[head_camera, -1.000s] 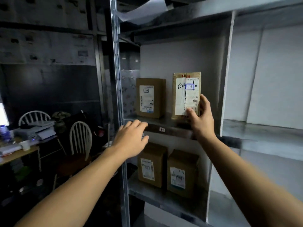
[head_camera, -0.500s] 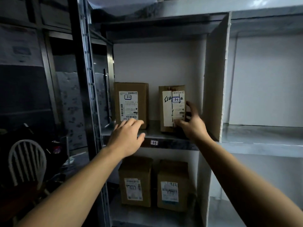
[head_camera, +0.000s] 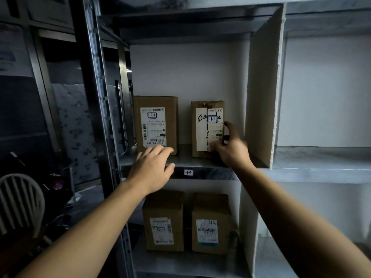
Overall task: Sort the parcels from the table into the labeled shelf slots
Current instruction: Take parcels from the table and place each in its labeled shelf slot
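Two brown cardboard parcels stand upright in the shelf slot tagged H (head_camera: 188, 172). The left parcel (head_camera: 158, 121) carries a white label marked H. The narrower right parcel (head_camera: 202, 129) stands on the shelf board with its own H label. My right hand (head_camera: 232, 153) holds its lower right corner, thumb on the front face and fingers along the right side. My left hand (head_camera: 152, 169) hovers over the shelf's front edge with relaxed fingers, its fingertips just in front of the left parcel's base, holding nothing.
A white divider panel (head_camera: 261, 97) walls the slot on the right, with a bare shelf bay beyond it. Two more labeled boxes (head_camera: 163, 223) (head_camera: 210, 225) stand in the slot below. A metal upright (head_camera: 90, 77) borders the left; a white chair (head_camera: 20, 201) stands lower left.
The right parcel has gone from lifted at the slot's front to standing deeper on the shelf board. My right hand followed it in. The view moved closer; my left hand stayed near the edge.
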A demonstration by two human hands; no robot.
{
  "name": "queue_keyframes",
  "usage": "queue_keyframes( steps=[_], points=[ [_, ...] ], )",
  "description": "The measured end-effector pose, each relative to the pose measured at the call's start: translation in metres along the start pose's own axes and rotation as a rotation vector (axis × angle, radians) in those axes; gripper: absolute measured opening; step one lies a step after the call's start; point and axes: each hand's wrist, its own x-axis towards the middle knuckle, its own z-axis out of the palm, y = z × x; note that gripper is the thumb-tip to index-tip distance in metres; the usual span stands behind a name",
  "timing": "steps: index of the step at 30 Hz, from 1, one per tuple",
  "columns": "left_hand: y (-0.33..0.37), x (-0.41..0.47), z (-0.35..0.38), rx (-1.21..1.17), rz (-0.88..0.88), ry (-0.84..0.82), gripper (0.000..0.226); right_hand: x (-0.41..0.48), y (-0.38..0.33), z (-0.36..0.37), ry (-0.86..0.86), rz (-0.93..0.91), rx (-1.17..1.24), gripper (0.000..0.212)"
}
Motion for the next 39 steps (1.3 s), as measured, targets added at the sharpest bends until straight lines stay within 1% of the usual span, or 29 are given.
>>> queue_keyframes(
  steps=[8, 10, 11, 13, 15, 17, 20, 23, 26, 28, 33, 39],
  points=[
    [0.0, -0.011, -0.007, -0.019, -0.028, 0.016, 0.047, -0.004, 0.0, -0.001, 0.056, 0.028, -0.069, 0.072],
    [0.002, -0.015, -0.009, -0.03, -0.034, 0.036, 0.046, -0.012, -0.002, -0.002, 0.095, 0.032, -0.087, 0.066],
    [0.003, -0.018, -0.009, -0.035, -0.029, 0.046, 0.046, -0.019, -0.002, -0.003, 0.11, -0.001, -0.097, 0.06],
    [0.009, -0.022, -0.009, -0.047, -0.011, 0.06, 0.045, -0.038, -0.003, -0.007, 0.11, -0.153, -0.179, 0.049],
    [0.018, -0.025, -0.008, -0.067, 0.008, 0.073, 0.044, -0.059, -0.002, -0.014, 0.091, -0.342, -0.334, 0.045],
    [0.031, -0.026, -0.007, -0.112, 0.023, 0.09, 0.043, -0.079, -0.001, -0.026, 0.072, -0.476, -0.445, 0.043],
    [0.061, -0.027, -0.004, -0.193, 0.047, 0.118, 0.04, -0.102, 0.003, -0.057, 0.053, -0.553, -0.554, 0.042],
    [0.107, -0.027, 0.001, -0.257, 0.102, 0.161, 0.037, -0.121, 0.014, -0.103, 0.087, -0.578, -0.667, 0.033],
    [0.167, -0.028, 0.009, -0.311, 0.184, 0.192, 0.033, -0.139, 0.03, -0.159, 0.156, -0.504, -0.752, 0.027],
    [0.21, -0.028, 0.015, -0.36, 0.24, 0.167, 0.035, -0.152, 0.043, -0.201, 0.172, -0.408, -0.818, 0.027],
    [0.331, -0.032, 0.037, -0.445, 0.347, 0.047, 0.044, -0.196, 0.077, -0.314, 0.112, -0.131, -1.073, 0.034],
    [0.487, -0.048, 0.064, -0.456, 0.472, -0.043, 0.045, -0.27, 0.112, -0.451, 0.097, 0.062, -1.305, 0.034]
  ],
)
